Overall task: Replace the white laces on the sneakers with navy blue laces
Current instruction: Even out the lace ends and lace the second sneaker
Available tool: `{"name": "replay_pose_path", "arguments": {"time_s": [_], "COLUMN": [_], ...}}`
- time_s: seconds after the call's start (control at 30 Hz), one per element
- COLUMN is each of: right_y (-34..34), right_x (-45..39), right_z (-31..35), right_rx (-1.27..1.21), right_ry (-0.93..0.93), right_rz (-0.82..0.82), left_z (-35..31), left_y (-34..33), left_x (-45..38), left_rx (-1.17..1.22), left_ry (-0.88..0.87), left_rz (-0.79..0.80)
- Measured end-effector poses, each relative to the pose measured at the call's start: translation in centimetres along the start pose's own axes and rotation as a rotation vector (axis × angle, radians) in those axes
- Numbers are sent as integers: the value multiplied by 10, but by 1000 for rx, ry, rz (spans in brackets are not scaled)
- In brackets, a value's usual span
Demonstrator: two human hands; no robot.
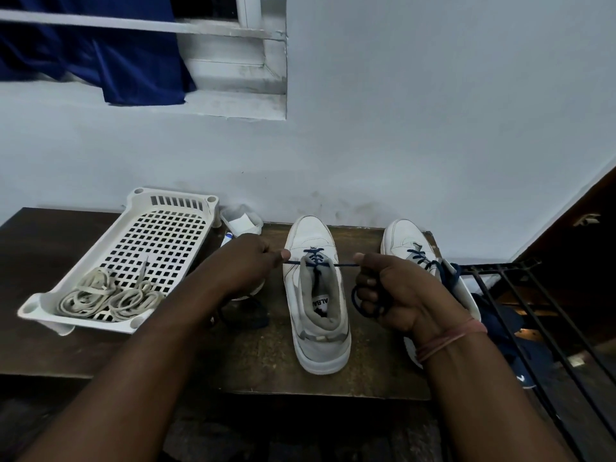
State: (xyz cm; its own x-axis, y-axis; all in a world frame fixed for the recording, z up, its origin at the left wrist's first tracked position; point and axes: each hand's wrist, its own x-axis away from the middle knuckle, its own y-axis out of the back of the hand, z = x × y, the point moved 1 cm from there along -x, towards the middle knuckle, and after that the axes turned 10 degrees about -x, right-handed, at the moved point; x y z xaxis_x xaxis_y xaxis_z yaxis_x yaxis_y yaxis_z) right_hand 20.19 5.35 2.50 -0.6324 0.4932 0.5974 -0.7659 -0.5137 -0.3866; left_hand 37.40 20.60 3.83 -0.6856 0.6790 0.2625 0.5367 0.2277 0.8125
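Note:
Two white sneakers stand on a dark wooden table, toes toward the wall. The middle sneaker (315,295) carries a navy blue lace (315,260) threaded through its eyelets. My left hand (248,261) pinches one end of that lace and pulls it taut to the left. My right hand (388,288) grips the other end to the right, with spare navy loops wound round its fingers. The right sneaker (408,243), partly hidden behind my right wrist, is also laced in navy. The old white laces (110,296) lie coiled in a white perforated tray (173,201).
A small clear container (241,221) stands behind my left hand by the wall. A black metal railing (533,295) runs along the table's right side with dark fabric below it. The table's front edge (300,391) lies just below the sneakers. A blue curtain (110,61) hangs at the window.

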Motion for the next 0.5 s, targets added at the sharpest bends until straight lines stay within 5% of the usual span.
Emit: {"name": "replay_pose_path", "arguments": {"time_s": [0.13,0.4,0.5], "right_y": [1,-2,-11], "right_x": [0,25,35], "right_z": [-2,9,9], "right_rx": [25,558,795], "right_ry": [27,153,173], "right_rz": [-55,-34,-1], "left_z": [-4,-21,-26], "left_y": [-4,-8,-11], "left_x": [0,14,28], "left_rx": [-55,70,360], "left_ry": [11,51,117], "left_rz": [-14,98,186]}}
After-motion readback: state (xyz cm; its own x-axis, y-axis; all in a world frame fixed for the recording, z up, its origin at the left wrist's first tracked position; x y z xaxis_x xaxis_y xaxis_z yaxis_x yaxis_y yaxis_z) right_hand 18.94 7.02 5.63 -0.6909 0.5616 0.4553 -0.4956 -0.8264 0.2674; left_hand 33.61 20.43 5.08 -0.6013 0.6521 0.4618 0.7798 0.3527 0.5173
